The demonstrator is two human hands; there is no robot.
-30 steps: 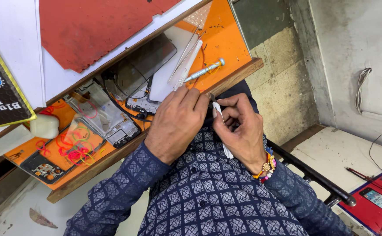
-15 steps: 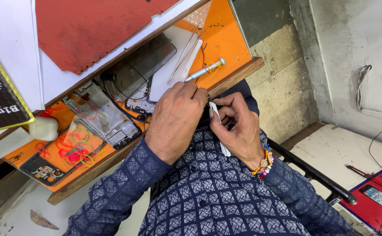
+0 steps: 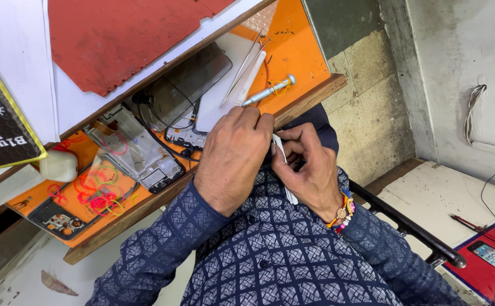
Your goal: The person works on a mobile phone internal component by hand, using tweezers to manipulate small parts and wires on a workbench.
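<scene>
Left hand (image 3: 233,156) knuckles up at bench edge (image 3: 310,99), fingers curled shut; can't tell what they hold. Right hand (image 3: 310,170) just beside it, fingers pinched on a thin white strip (image 3: 284,170) running down past the palm. Screwdriver (image 3: 267,90) and tweezers (image 3: 243,68) lie beyond the left fingertips.

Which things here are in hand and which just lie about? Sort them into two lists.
In hand:
- thin white strip, pinched between both hands
- left hand
- right hand

Lying about:
- screwdriver
- tweezers
- opened phone frame
- coloured rubber bands
- red sheet
- small white bottle
</scene>
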